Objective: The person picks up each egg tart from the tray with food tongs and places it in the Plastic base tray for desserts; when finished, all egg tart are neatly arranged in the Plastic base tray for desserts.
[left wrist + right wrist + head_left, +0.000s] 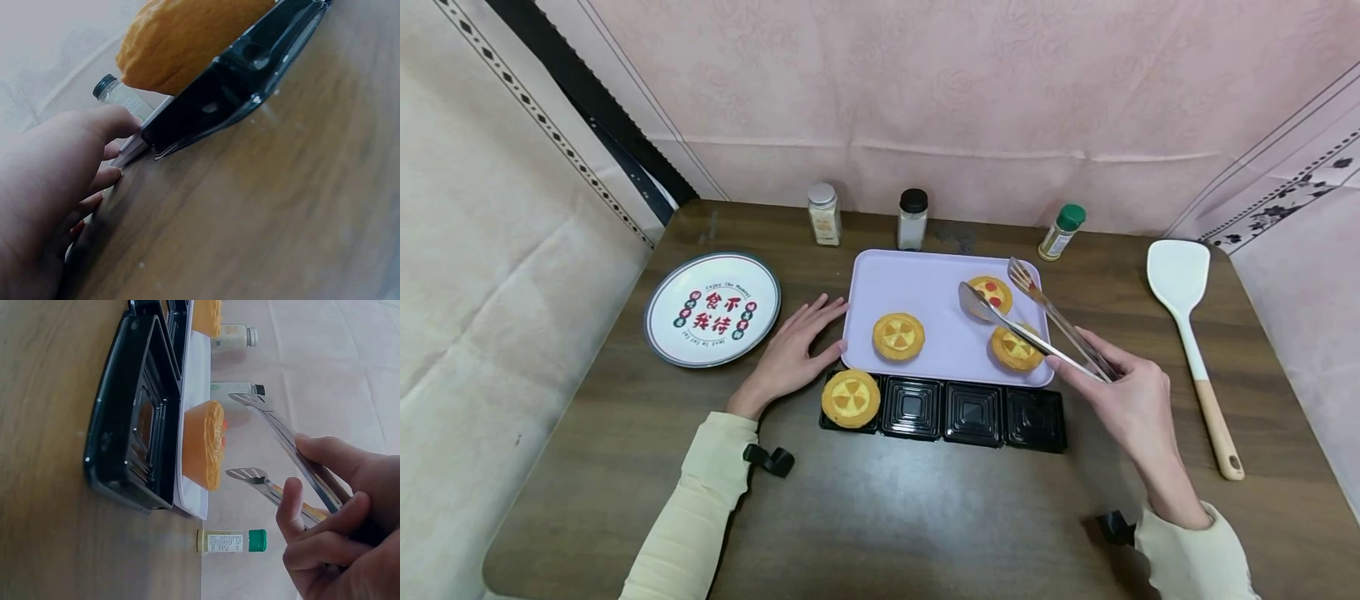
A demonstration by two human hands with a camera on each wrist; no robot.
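My right hand [1131, 404] grips metal tongs [1075, 337], their arms spread apart over the right side of a lilac tray [895, 283]. Between and below the tong tips is a tart with red dots [996, 292]; nothing is pinched in them. Two yellow-topped tarts also lie on the tray, one left of centre [898, 337] and one at the lower right [1011, 354], partly behind a tong arm. My left hand [797, 354] lies with extended fingers at the tray's left edge. Another yellow tart [850, 400] sits in the leftmost compartment of a black four-section holder [973, 412].
A round plate with red lettering [715, 308] lies at the left. Along the back stand shakers with a grey lid [824, 215], a black lid [913, 218] and a green lid [1062, 232]. A white spatula with a wooden handle [1195, 350] lies at the right.
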